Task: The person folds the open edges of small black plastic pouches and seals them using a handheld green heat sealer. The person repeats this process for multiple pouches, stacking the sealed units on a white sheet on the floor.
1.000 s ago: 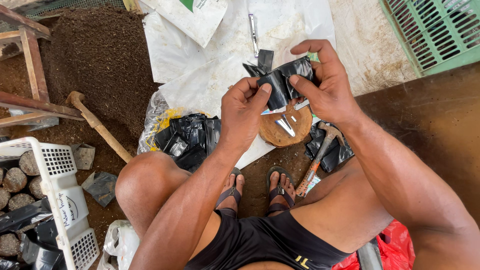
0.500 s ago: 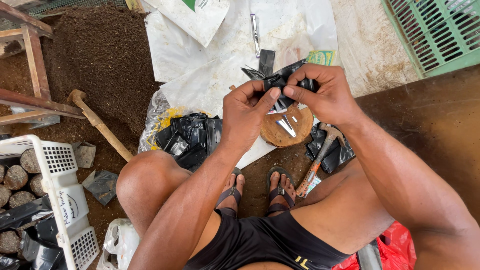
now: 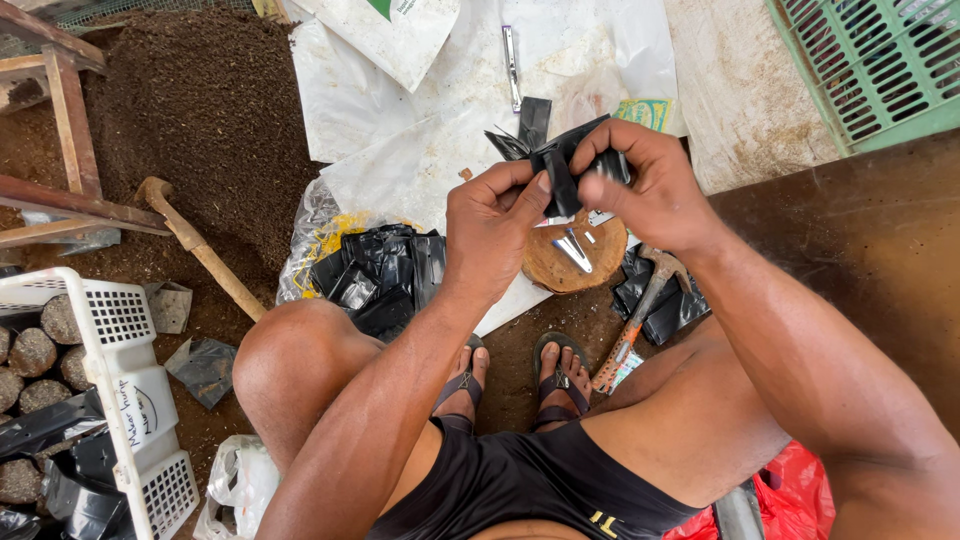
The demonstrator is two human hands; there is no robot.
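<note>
A black bag (image 3: 560, 165) is held up between both hands, above the wood disc (image 3: 572, 255) that lies on the ground just in front of the sandalled feet. The left hand (image 3: 492, 225) is closed on the bag's near edge, thumb and forefinger pinched together on the plastic. The right hand (image 3: 650, 185) is clamped on the far side, fingers curled over the bunched film. The bag is crumpled, not yet opened out; it is being folded or spread, by the look of it, though which cannot be told. A metal punch (image 3: 572, 250) rests on the disc, untouched. A hammer (image 3: 640, 320) lies just right of the disc, on more black plastic. A pile of bags (image 3: 380, 270) sits at the near-left edge of the white sheet (image 3: 420, 160), with soil (image 3: 190, 120) heaped beyond its left edge. For the next move, the plastic would need to be flattened and kept taut, and lowered squarely onto the disc, so it is judged.
</note>
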